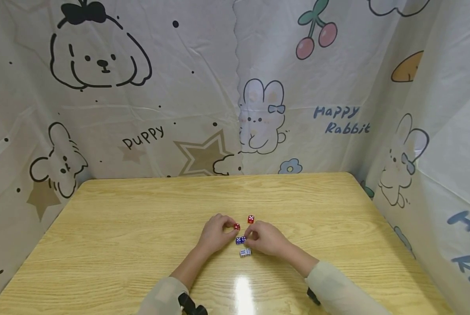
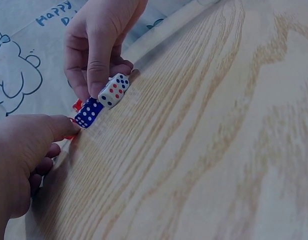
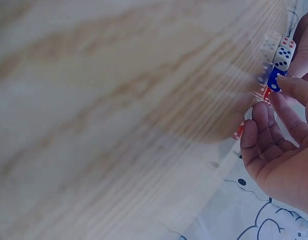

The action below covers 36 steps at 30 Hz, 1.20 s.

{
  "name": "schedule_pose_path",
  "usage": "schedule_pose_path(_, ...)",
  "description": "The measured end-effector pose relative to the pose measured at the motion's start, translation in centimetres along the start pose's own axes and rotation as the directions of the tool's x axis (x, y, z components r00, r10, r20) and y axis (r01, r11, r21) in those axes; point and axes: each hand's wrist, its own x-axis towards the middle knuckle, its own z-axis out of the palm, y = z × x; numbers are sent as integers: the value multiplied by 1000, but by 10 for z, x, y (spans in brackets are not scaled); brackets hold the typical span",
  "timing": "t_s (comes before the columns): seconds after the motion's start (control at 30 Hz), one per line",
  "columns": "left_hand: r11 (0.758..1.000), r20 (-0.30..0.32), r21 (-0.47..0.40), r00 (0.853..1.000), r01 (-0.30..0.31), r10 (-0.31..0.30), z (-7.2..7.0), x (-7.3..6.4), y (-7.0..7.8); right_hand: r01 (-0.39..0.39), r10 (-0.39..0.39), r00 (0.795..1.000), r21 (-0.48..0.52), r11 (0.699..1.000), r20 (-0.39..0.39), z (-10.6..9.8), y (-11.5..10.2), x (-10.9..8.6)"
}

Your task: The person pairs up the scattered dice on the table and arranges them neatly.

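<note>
My left hand (image 1: 217, 234) pinches a red die (image 1: 236, 226) between thumb and fingertips, close over the wooden table. At the right-hand end of a row of two blue dice (image 1: 239, 240), my right hand (image 1: 268, 238) pinches one blue die, its thumb and forefinger at the die's sides; the right wrist view shows this blue die (image 3: 275, 81) at the fingertips. Two white dice (image 1: 245, 252) with coloured dots lie side by side nearer me. Another red die (image 1: 251, 219) sits alone, just beyond the right fingers.
The wooden table (image 1: 140, 218) has a shiny light reflection near its front. Behind it and at both sides hangs a pale printed cloth (image 1: 203, 96) with animal drawings, reaching down to the table's edges.
</note>
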Motion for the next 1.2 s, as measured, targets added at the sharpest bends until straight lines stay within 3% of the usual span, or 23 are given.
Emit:
schedule_pose_path(0.57, 1000, -9, 2, 1000, -10, 10, 1, 0, 0, -42, 41, 998, -10, 999, -52, -9, 3, -1)
schedule_pose_path(1.2, 1000, -7, -5, 1000, -1, 1, 2, -1, -2, -154, 157, 979, 30, 988, -127, -15, 16, 3)
